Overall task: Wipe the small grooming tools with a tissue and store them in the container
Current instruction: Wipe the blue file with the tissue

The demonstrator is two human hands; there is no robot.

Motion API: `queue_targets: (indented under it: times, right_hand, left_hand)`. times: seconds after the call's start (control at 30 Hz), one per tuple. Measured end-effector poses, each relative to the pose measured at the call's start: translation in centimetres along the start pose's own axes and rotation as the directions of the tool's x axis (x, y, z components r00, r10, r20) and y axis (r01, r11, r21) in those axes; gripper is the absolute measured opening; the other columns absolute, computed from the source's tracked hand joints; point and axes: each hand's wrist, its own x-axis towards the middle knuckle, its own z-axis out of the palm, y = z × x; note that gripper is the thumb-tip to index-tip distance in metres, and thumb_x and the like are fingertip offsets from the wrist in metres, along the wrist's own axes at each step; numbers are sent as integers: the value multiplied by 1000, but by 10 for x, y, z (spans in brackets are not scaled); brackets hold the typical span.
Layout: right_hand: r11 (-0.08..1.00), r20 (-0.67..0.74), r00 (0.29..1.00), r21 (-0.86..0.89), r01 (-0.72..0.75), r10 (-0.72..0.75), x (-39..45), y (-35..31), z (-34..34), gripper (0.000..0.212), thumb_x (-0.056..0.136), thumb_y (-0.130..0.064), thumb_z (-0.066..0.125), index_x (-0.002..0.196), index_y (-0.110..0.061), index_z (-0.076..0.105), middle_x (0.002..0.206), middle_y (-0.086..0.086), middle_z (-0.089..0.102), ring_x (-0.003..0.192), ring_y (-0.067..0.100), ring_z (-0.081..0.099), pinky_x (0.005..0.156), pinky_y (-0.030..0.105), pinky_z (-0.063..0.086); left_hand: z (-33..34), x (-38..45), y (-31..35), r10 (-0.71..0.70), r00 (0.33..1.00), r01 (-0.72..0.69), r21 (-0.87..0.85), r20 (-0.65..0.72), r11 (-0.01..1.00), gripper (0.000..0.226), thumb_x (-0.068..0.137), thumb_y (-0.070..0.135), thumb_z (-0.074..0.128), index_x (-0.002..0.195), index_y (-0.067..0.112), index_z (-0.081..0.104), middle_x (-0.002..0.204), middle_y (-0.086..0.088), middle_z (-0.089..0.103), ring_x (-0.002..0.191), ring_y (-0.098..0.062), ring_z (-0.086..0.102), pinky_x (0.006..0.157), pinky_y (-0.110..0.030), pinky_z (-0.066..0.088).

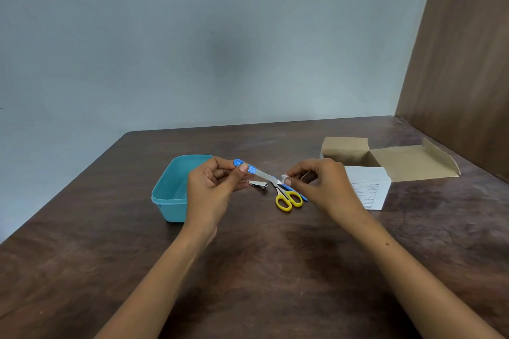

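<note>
My left hand [213, 190] pinches the blue handle of a metal nail file [261, 172], held above the table. My right hand [319, 187] pinches a small white tissue [284, 177] around the file's tip. Under the file lie a silver nail clipper [258, 184] and small scissors with yellow handles [287, 198]. A second blue-handled tool [296, 192] lies beside the scissors, partly hidden by my right hand. The teal container [170, 187] stands open just left of my left hand, and no tool shows in the part of it I can see.
An open cardboard box [385, 162] with a white labelled flap [369, 190] sits at the right behind my right hand. A brown wooden panel [462, 63] rises along the table's right edge. The dark wooden table [261, 270] ends at a pale wall.
</note>
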Motion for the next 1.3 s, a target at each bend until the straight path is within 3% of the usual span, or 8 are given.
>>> queue_targets:
  times: [0.17,0.3,0.4,0.6,0.7,0.8,0.93,1.3]
  right_hand:
    - [983,74,993,169,77,-91,-4,-11,2,10,77,-18,76,86,-18,74,70,-8,67,62,5,61,56,11,43]
    - [984,8,984,20,177,-177,-6,-9,9,5,77,-20,75,82,-22,74,71,-11,65,66,7,61,60,20,47]
    - [954,-75,956,-125,271,-282,-6,-5,8,4,77,-20,74,80,-23,72,72,-11,61,64,8,58,54,30,48]
    - [877,-92,904,-300,375,-418,-7,-5,7,5,80,-20,71,85,-21,74,80,-6,65,61,10,57,50,27,47]
    - [928,-90,935,-184,324,-344,-5,-4,5,6,79,-20,73,85,-20,74,76,-9,66,63,8,60,54,26,48]
    - [979,-104,977,69,191,-184,-3,-8,2,5,77,-16,76,82,-18,74,69,-16,65,65,2,60,56,7,42]
    - [958,-99,984,230,169,-150,-5,-14,6,3,77,-14,76,80,-15,75,71,-13,69,60,-1,59,58,9,44]
    - [992,-236,963,-16,128,-128,-11,-7,21,5,76,-29,76,73,-26,73,70,-11,68,62,5,58,56,28,49]
  left_hand:
    - [2,-2,-3,41,998,-44,63,46,997,4,80,6,69,80,6,65,79,-6,75,80,-19,72,63,-23,58]
    - [3,-3,-2,24,994,-31,61,107,998,9,77,4,71,83,-1,66,83,-10,75,81,-20,73,62,-24,58]
    - [4,-5,2,-49,986,45,25,162,999,23,67,19,75,83,4,70,81,-10,75,78,-21,73,63,-25,59]
    - [3,-5,2,-198,961,201,6,195,980,21,76,14,71,94,4,71,84,-14,75,82,-24,73,65,-24,59]
    - [3,-5,0,-184,969,184,16,162,983,17,77,2,70,94,2,71,83,-12,75,78,-21,74,61,-22,59]
    - [3,-5,-2,-160,979,154,53,127,987,19,76,-1,71,94,1,70,81,-9,75,74,-18,74,58,-22,58]
    - [4,-6,-5,-137,983,127,88,121,988,15,76,1,72,90,4,71,79,-8,76,73,-19,74,55,-22,57]
    - [7,-9,-5,-115,984,96,133,138,986,11,78,1,70,83,11,72,76,-3,76,73,-15,73,56,-20,57]
